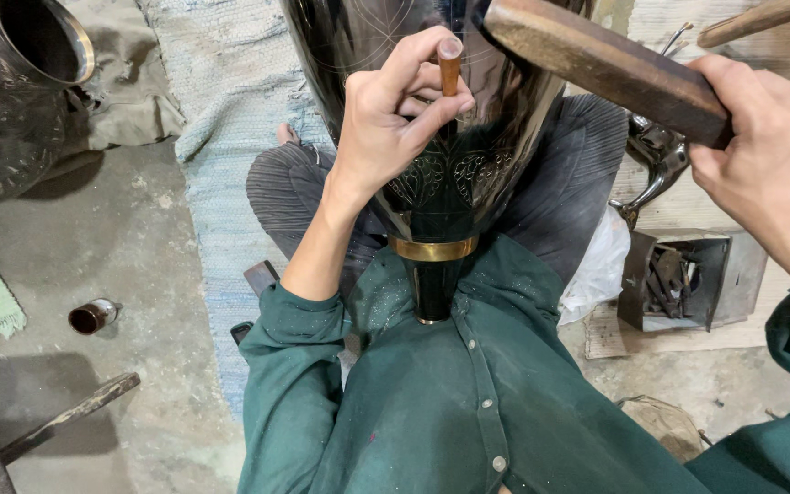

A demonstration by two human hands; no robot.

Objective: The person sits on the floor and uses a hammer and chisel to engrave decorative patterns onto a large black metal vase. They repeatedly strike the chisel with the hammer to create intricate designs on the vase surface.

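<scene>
Left hand [395, 119] pinches slim chisel [449, 71] against glossy engraved vase [450, 174]; right hand [774, 155] grips wooden mallet [605, 64].

Small dark jar [92, 316], open tool box [688, 279], blue rug [221, 110]

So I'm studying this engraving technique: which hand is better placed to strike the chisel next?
The right hand. It grips the wooden mallet raised just above the chisel, while the left hand pinches the chisel against the dark vase.
</scene>
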